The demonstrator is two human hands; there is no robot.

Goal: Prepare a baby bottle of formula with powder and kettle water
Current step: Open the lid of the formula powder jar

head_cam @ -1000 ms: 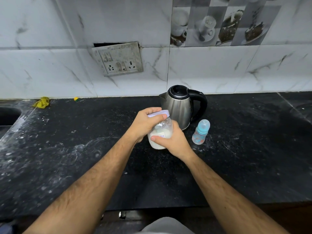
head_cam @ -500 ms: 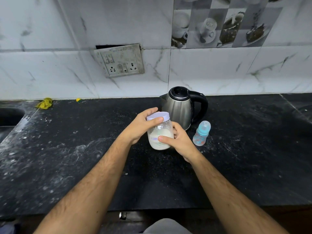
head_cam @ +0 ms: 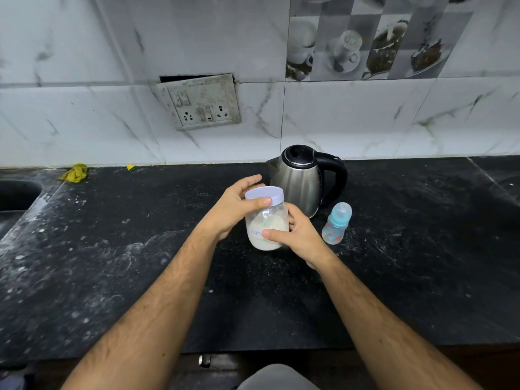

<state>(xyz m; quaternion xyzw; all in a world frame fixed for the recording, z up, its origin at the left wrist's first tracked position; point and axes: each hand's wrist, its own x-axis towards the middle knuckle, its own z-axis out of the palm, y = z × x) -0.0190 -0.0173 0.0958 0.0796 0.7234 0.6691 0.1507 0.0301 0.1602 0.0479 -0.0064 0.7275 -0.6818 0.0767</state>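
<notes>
Dark counter (head_cam: 112, 263); powder jar (head_cam: 267, 220) label unreadable.

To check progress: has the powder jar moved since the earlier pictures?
Yes. The powder jar, tilted against the upright kettle before, now stands upright.

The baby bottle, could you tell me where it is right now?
The baby bottle stands on the counter, right of centre, just right of the kettle, untouched.
</notes>
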